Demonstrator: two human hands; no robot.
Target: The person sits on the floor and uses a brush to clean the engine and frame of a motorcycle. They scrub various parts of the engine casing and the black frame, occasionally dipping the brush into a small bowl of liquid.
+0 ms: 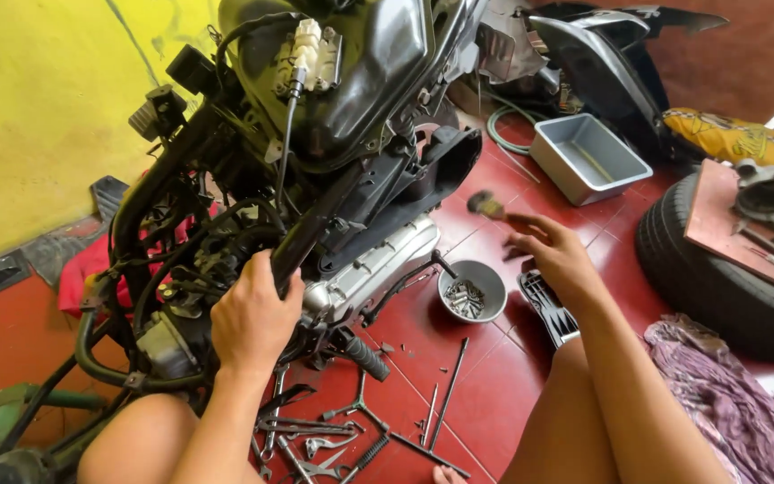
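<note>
Head view looked down on a stripped motorcycle (315, 161), its black frame and silver engine bare, standing on the red tiled floor (485, 394). A tyre (718, 287) lay to the right, with a grey plastic tray (589, 159) beyond it. The left hand (253, 318) was closed around a black frame tube (302, 242) just above the engine. The right hand (553, 255) hung half open over the tiles, fingers loosely curled, with a small blurred brush (485, 205) just beyond its fingertips; whether it gripped the brush I could not tell. Below it sat a small metal bowl (472, 289) of bolts. Wrenches (315, 439) lay scattered between the knees.
</note>
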